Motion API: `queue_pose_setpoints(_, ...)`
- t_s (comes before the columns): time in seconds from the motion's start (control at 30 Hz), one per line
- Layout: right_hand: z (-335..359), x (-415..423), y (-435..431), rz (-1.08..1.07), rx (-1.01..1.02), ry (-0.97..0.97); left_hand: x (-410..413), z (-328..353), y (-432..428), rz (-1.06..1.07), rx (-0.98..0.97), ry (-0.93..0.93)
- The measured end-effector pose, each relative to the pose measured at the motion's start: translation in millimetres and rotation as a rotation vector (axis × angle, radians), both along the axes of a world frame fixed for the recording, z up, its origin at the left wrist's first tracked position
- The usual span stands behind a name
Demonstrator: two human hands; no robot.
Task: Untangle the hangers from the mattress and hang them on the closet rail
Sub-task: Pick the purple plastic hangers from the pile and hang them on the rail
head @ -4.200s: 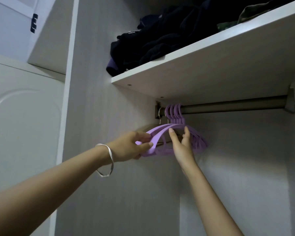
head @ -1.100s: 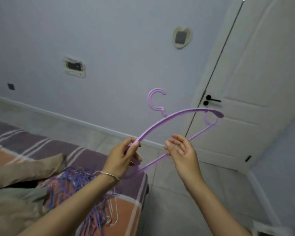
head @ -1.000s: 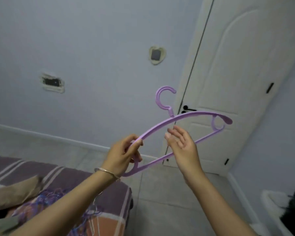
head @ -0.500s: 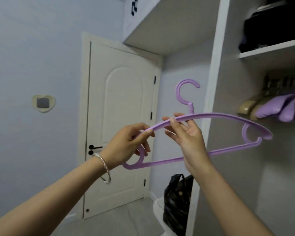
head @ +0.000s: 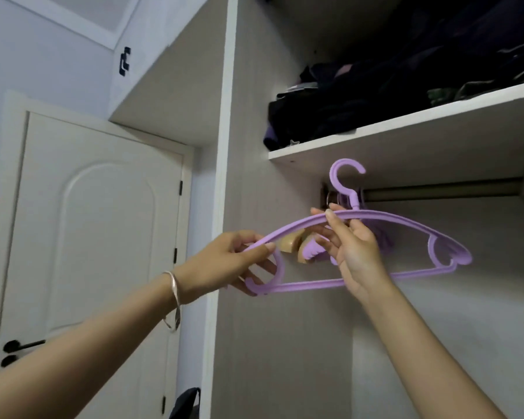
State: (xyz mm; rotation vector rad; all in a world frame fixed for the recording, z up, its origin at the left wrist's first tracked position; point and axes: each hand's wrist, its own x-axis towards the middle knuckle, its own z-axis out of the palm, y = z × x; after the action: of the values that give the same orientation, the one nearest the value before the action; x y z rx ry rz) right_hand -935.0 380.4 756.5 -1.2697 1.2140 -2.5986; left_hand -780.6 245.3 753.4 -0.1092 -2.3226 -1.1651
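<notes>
I hold one purple plastic hanger [head: 412, 223] up in front of the open closet, its hook pointing up just below the shelf. My left hand [head: 227, 261] pinches the hanger's left end. My right hand [head: 353, 246] grips the top bar near the hook's neck. The metal closet rail [head: 442, 190] runs behind, to the right of the hook. Several purple hangers and a wooden one [head: 291, 243] hang at the rail's left end, partly hidden by my right hand. The mattress is out of view.
A white shelf [head: 406, 131] loaded with dark folded clothes [head: 375, 92] sits right above the rail. The closet's side panel [head: 224, 146] stands at the left. A white door [head: 88, 222] is further left, and a black bag [head: 185, 403] sits low by the panel.
I turned from the mattress and door toward the closet. The hanger, held in both hands, has risen and moved right, so its hook is now just in front of the rail's left end.
</notes>
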Motion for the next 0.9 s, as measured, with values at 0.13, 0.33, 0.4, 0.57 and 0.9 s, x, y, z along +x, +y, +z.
queue_pose_setpoints(0.13,18,-57,25,0.003,0.018,-0.078,-49,21,31,-0.01,0.036,0.05)
queue_pose_setpoints(0.33,35,-129,33,-0.236,0.083,-0.081,-133,46,75,0.13,0.035,0.179)
queue_pose_setpoints(0.4,38,-151,31,-0.315,0.118,-0.051,-157,49,87,0.193,0.017,0.198)
queue_pose_setpoints(0.57,40,-188,22,-0.383,0.214,-0.046,-198,54,99,0.257,-0.047,0.209)
queue_pose_setpoints(0.9,25,-228,10,-0.411,0.328,-0.085,-243,50,91,0.172,0.02,0.067)
